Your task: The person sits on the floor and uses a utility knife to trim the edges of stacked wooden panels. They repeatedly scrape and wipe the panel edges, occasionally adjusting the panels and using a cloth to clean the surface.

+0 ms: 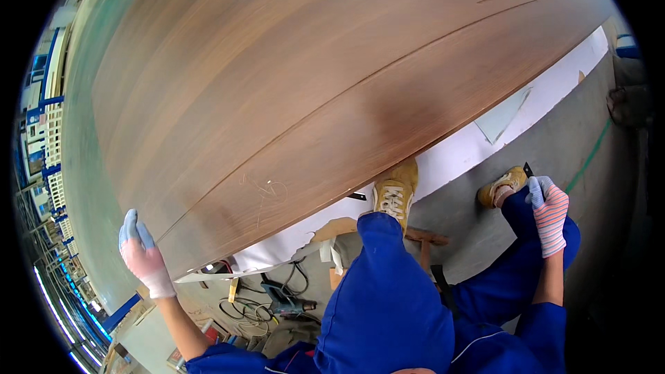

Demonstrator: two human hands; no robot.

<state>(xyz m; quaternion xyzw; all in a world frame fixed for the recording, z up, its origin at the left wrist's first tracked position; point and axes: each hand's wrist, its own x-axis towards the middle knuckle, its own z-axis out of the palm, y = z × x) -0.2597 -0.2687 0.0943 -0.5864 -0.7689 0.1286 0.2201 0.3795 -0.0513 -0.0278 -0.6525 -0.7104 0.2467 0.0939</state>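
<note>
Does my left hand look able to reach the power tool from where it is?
Probably not without bending down: your left hand is out by the edge of the board, while the power tool seems to lie on the floor. Nothing appears to cover it, though cables lie beside it.

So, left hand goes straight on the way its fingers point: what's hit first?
Probably the brown panel, near its left edge; depth is unclear, so the left hand might pass above it.
</note>
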